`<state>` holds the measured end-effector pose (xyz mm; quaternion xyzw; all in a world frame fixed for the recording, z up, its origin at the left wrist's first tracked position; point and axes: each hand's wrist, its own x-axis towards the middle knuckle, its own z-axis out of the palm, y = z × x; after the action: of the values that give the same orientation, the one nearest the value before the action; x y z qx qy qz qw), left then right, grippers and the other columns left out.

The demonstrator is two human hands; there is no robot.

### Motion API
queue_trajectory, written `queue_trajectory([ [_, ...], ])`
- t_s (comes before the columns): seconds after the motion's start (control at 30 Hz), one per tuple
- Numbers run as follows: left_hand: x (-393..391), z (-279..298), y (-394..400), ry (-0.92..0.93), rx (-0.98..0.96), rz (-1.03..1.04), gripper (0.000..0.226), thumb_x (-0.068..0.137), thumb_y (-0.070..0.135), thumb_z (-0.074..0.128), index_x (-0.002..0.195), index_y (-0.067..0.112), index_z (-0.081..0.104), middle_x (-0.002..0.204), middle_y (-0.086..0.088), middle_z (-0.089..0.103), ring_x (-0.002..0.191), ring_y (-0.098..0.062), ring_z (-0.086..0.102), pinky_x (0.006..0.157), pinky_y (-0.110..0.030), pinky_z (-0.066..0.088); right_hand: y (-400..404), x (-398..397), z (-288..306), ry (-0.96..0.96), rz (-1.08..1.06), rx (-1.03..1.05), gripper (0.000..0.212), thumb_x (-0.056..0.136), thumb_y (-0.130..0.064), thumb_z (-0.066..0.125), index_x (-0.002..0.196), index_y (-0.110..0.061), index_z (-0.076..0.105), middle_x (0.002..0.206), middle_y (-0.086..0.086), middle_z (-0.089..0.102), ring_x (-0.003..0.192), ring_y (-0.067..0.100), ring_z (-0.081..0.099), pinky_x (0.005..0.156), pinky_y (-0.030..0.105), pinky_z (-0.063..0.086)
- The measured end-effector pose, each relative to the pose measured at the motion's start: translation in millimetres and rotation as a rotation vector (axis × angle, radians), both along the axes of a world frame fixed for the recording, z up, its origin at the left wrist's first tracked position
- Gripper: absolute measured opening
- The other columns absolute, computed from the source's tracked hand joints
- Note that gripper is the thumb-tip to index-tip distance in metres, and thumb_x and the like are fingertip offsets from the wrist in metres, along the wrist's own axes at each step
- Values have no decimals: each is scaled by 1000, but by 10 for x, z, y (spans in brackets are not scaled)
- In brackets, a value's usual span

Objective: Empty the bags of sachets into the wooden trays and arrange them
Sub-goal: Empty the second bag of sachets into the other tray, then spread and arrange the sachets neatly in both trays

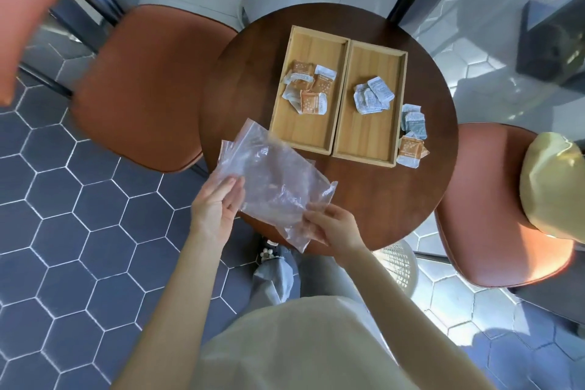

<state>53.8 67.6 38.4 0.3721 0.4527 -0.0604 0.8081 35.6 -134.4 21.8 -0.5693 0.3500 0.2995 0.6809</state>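
Pinching clear bag (272,180) both hands (212,209) (332,226), long axis far-left to near-right

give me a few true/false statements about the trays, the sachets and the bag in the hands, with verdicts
1. Both hands hold a clear plastic bag over the near edge of the round table. True: the left hand and right hand each grip it.
2. The left tray holds only blue sachets. False: it holds orange sachets mixed with pale ones.
3. The right tray holds a pile of pale blue sachets. True.
4. Every sachet is inside a tray. False: loose sachets lie on the table right of the right tray.
5. The two trays stand far apart. False: they sit side by side.
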Motion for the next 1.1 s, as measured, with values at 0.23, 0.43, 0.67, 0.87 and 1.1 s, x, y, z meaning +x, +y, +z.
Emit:
queue_trajectory([
  [0.23, -123, -311, 187, 170, 413, -162, 20, 80, 7, 68, 98, 11, 61, 106, -13, 68, 96, -21, 65, 77, -25, 50, 182, 145, -189, -44, -23, -371, 19, 80, -9, 68, 98, -7, 65, 74, 0, 68, 62, 11, 64, 63, 26, 59],
  [0.43, -69, -494, 289, 274, 968, -548, 44, 75, 25, 72, 112, 5, 59, 114, -12, 60, 107, -29, 56, 90, -36, 44, 253, 300, -354, -185, 187, -613, 38, 82, -21, 65, 117, -13, 52, 95, 0, 63, 80, 14, 59, 68, 26, 51],
  [0.67, 50, -547, 191, -271, 1853, -1079, 46, 79, 11, 62, 123, 8, 51, 138, -18, 45, 125, -36, 41, 97, -48, 40, 261, 168, -525, -713, 598, -1184, 44, 80, 2, 56, 124, -2, 52, 128, 18, 56, 118, 36, 51, 100, 47, 41],
  [0.87, 141, -808, 171, -108, 1835, -1584, 61, 89, 24, 55, 142, 8, 29, 153, -17, 22, 139, -30, 24, 105, -45, 29, 215, 103, -620, -619, 1229, -1195, 59, 95, -10, 33, 146, -9, 3, 157, 9, 7, 145, 24, 1, 110, 39, -13],
  [1.1, 242, -804, 216, -23, 1662, -1692, 64, 94, 29, 45, 147, 16, 10, 158, -7, 1, 145, -22, 3, 110, -50, 21, 132, 110, -630, -600, 1175, -1110, 56, 95, -11, 33, 146, -11, 10, 158, 4, 8, 145, 21, 4, 114, 40, -9],
])
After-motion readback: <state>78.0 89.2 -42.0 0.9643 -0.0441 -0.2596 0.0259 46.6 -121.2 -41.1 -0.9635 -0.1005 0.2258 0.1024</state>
